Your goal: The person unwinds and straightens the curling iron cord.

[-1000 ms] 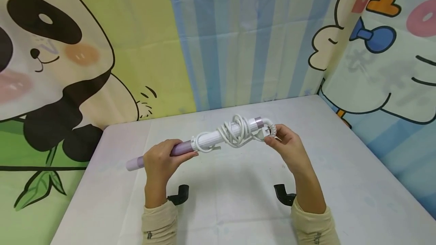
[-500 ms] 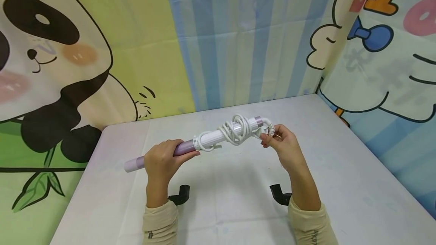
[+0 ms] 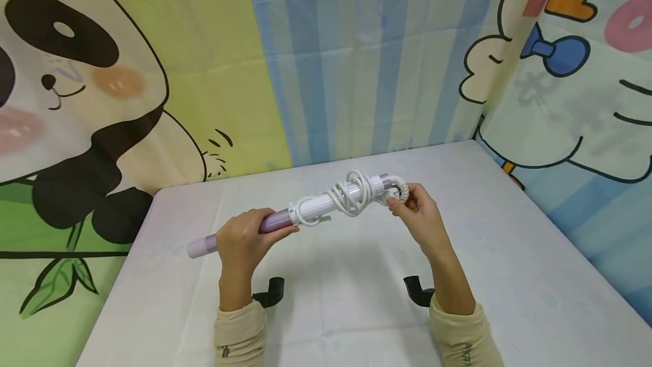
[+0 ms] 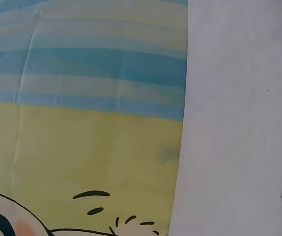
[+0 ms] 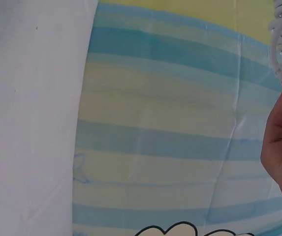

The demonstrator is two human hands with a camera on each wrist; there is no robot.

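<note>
A slim curling iron point(image 3: 277, 221), purple at the left and white towards the right, is held above the table, its right end higher. My left hand point(image 3: 241, 239) grips its purple part, thumb along the underside; the pale tip sticks out beyond the hand. White cord point(image 3: 351, 194) is wound in loops round the white part and curves out of the right end. There, my right hand point(image 3: 420, 217) pinches the white plug point(image 3: 393, 193), mostly hidden by the fingers. In the right wrist view, the thumb point(image 5: 281, 110) touches a white piece below the coils. The left wrist view shows no hand.
The white table point(image 3: 326, 321) spans the space beneath both hands. Behind it hangs a striped and cartoon-printed cloth backdrop point(image 3: 336, 72), which continues along the right side. Black curved pieces point(image 3: 270, 293) stick out beside both wrists.
My right hand has shifted slightly left and inward with the plug, closer to the iron's right end. The left hand and the iron have barely moved.
</note>
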